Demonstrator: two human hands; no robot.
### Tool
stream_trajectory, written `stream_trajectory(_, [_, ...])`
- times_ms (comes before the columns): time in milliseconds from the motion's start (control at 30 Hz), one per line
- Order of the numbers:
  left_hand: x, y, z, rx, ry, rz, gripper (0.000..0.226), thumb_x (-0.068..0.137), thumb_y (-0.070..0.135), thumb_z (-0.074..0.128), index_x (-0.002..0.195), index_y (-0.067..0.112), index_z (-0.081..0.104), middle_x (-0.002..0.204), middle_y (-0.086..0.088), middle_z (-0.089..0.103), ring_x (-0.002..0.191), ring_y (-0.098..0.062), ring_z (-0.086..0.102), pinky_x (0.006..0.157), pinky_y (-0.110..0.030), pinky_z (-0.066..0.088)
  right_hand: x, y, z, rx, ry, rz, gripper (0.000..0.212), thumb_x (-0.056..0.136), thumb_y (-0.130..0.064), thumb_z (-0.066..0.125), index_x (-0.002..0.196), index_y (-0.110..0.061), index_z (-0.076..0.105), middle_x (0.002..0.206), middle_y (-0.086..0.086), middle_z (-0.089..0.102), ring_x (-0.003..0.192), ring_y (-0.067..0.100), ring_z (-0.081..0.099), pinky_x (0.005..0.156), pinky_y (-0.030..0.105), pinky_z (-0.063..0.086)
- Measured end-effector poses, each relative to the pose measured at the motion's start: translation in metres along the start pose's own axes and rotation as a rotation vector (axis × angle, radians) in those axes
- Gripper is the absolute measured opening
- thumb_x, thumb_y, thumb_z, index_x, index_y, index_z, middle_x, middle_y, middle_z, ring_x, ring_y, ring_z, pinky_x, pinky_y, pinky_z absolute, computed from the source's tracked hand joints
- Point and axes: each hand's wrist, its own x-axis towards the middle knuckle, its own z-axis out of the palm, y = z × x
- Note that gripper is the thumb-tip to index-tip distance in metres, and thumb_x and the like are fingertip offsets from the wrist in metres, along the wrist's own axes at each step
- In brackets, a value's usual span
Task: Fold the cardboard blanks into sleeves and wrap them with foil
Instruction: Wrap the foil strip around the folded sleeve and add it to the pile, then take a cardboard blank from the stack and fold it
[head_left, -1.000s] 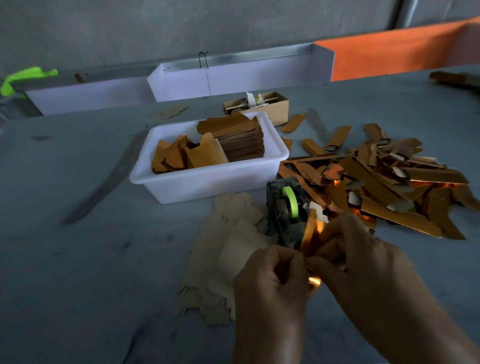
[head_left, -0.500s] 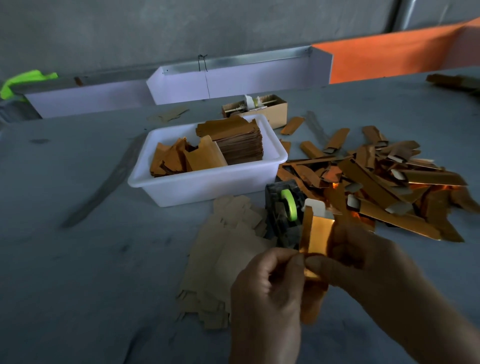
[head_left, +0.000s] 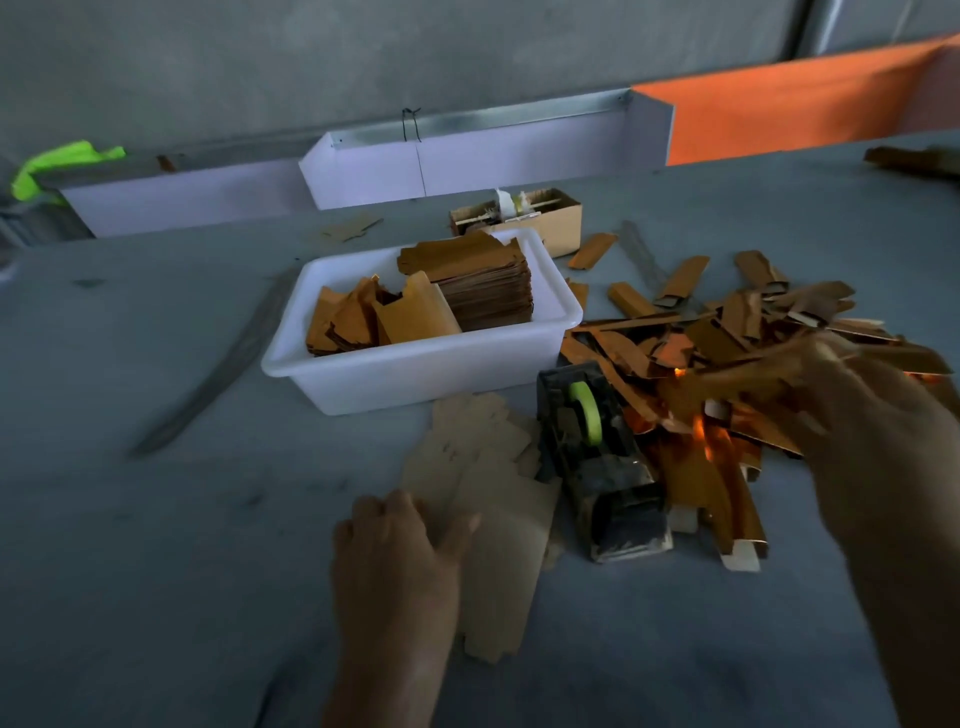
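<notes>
The left hand (head_left: 400, 540) lies flat with fingers spread on the pale plain cardboard blanks (head_left: 483, 499) near the worktop's (head_left: 156, 545) near edge, gripping nothing. The right hand (head_left: 872, 415), blurred, reaches over the heap of copper foil-wrapped sleeves (head_left: 727, 353) toward the right edge; whether it grips one cannot be told. A black tape dispenser with a green roll (head_left: 597, 452) sits between them, before a white plastic tub (head_left: 415, 364) of brown blanks. No writing is legible.

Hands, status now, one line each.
Left hand: open, fingers spread flat on the pale flat cardboard blanks, gripping nothing.
Right hand: blurred over the pile of shiny copper foil-wrapped sleeves; open or holding cannot be told.
</notes>
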Motion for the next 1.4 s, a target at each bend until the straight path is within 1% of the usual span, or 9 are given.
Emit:
stream_trajectory(133, [0.012, -0.005, 0.005, -0.264, -0.089, -0.053, 0.036, 0.076, 0.046, 0.073, 0.09, 0.016, 0.06, 0.095, -0.006, 0.062, 0.095, -0.027, 0.058, 0.084, -0.037, 0.047, -0.009, 0.012, 0.004, 0.001, 0.045, 0.071, 0.014, 0.092, -0.022, 0.053, 0.087, -0.034, 0.06, 0.087, -0.006, 0.061, 0.081, 0.014, 0.058, 0.085, 0.048, 0.047])
stream_trajectory(533, [0.017, -0.018, 0.006, -0.641, 0.016, -0.066, 0.018, 0.079, 0.025, 0.074, 0.064, 0.018, 0.068, 0.056, 0.01, 0.063, 0.058, -0.01, 0.056, 0.059, -0.031, 0.042, -0.036, 0.016, 0.031, -0.139, -0.145, 0.037, 0.018, 0.091, -0.014, 0.054, 0.097, -0.026, 0.066, 0.081, -0.005, 0.066, 0.075, 0.011, 0.061, 0.061, 0.025, 0.042])
stream_trajectory(733, [0.006, -0.009, -0.017, -0.515, 0.168, 0.164, 0.011, 0.088, 0.016, 0.062, 0.088, 0.015, 0.073, 0.087, -0.007, 0.065, 0.089, -0.026, 0.059, 0.079, -0.032, 0.04, -0.047, 0.012, 0.035, -0.588, -0.01, -0.443, 0.021, 0.085, -0.014, 0.062, 0.105, -0.017, 0.068, 0.125, 0.001, 0.057, 0.116, 0.021, 0.051, 0.085, 0.031, 0.041])
stream_trajectory(867, [-0.009, 0.011, -0.04, -0.237, 0.276, 0.506, 0.019, 0.089, 0.015, 0.055, 0.086, 0.018, 0.073, 0.08, 0.0, 0.057, 0.082, -0.027, 0.057, 0.073, -0.043, 0.047, -0.068, -0.007, 0.054, -0.641, -0.221, -0.874, 0.028, 0.084, -0.021, 0.063, 0.11, -0.012, 0.068, 0.119, -0.001, 0.063, 0.121, 0.021, 0.051, 0.097, 0.035, 0.044])
stream_trajectory(967, [-0.018, 0.025, -0.047, -0.16, 0.363, 0.694, 0.016, 0.075, 0.012, 0.06, 0.08, 0.021, 0.072, 0.079, 0.002, 0.059, 0.076, -0.025, 0.059, 0.069, -0.045, 0.051, -0.08, -0.011, 0.07, -0.682, -0.29, -0.971, 0.028, 0.085, -0.027, 0.053, 0.103, -0.015, 0.071, 0.097, -0.001, 0.069, 0.096, 0.017, 0.061, 0.083, 0.032, 0.05])
stream_trajectory(1067, [-0.024, 0.029, -0.046, -0.291, 0.511, 0.541, 0.024, 0.083, 0.032, 0.066, 0.102, 0.018, 0.071, 0.106, -0.006, 0.06, 0.1, -0.029, 0.059, 0.09, -0.043, 0.049, -0.079, -0.012, 0.068, -0.509, -0.278, -0.671, 0.013, 0.084, -0.021, 0.06, 0.083, -0.027, 0.072, 0.081, -0.013, 0.066, 0.074, 0.001, 0.057, 0.063, 0.005, 0.042])
stream_trajectory(1133, [-0.023, 0.026, -0.047, -0.494, 0.547, 0.256, 0.057, 0.073, 0.04, 0.074, 0.124, 0.021, 0.059, 0.123, -0.001, 0.052, 0.116, -0.021, 0.051, 0.098, -0.031, 0.04, -0.072, -0.006, 0.066, -0.268, -0.313, -0.297, 0.013, 0.082, -0.021, 0.067, 0.074, -0.031, 0.069, 0.072, -0.016, 0.064, 0.073, 0.003, 0.057, 0.055, 0.011, 0.042])
stream_trajectory(1300, [-0.017, 0.024, -0.04, -1.356, -0.248, -0.096, 0.073, 0.051, 0.033, 0.089, 0.116, 0.014, 0.063, 0.1, -0.001, 0.074, 0.093, -0.019, 0.071, 0.087, -0.041, 0.052, -0.072, 0.002, 0.062, 0.097, -0.372, 0.147, 0.015, 0.07, -0.033, 0.069, 0.072, -0.018, 0.069, 0.074, -0.006, 0.06, 0.073, 0.02, 0.053, 0.045, 0.022, 0.046])
stream_trajectory(1400, [-0.022, 0.031, -0.023, -1.412, -0.361, -0.108, 0.048, 0.054, 0.019, 0.087, 0.099, 0.007, 0.073, 0.095, -0.013, 0.074, 0.091, -0.033, 0.07, 0.086, -0.046, 0.053, -0.077, 0.005, 0.061, 0.06, -0.429, 0.171, 0.022, 0.064, -0.044, 0.064, 0.074, -0.025, 0.07, 0.078, -0.006, 0.063, 0.083, 0.021, 0.056, 0.062, 0.037, 0.054])
